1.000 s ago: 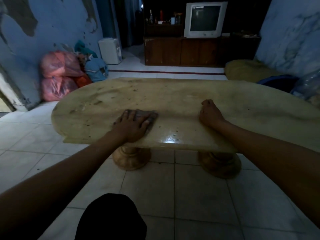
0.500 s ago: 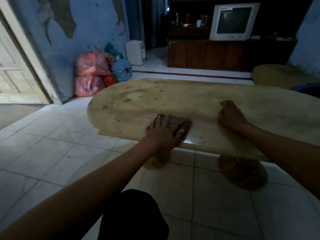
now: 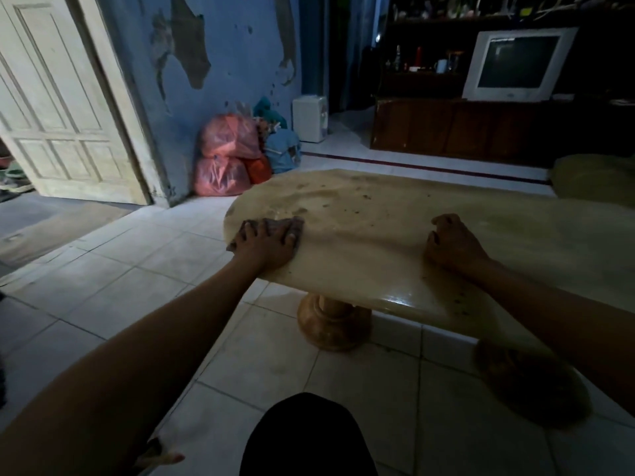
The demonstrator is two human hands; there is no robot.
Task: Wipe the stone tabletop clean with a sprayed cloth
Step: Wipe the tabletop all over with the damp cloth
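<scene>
Under flat left hand (image 3: 266, 240): cloth (image 3: 298, 224), on tabletop (image 3: 378, 228).

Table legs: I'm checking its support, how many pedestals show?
2: one pedestal under the tabletop's left part, one dim pedestal behind the right forearm. Others may be hidden.

One stone tabletop (image 3: 395, 235), one cloth (image 3: 271, 224), two hands, three red bags (image 3: 228, 137)

Left hand (image 3: 266, 243) pressed flat with fingers spread, arm outstretched; right hand (image 3: 450, 243) curled in a loose fist
</scene>
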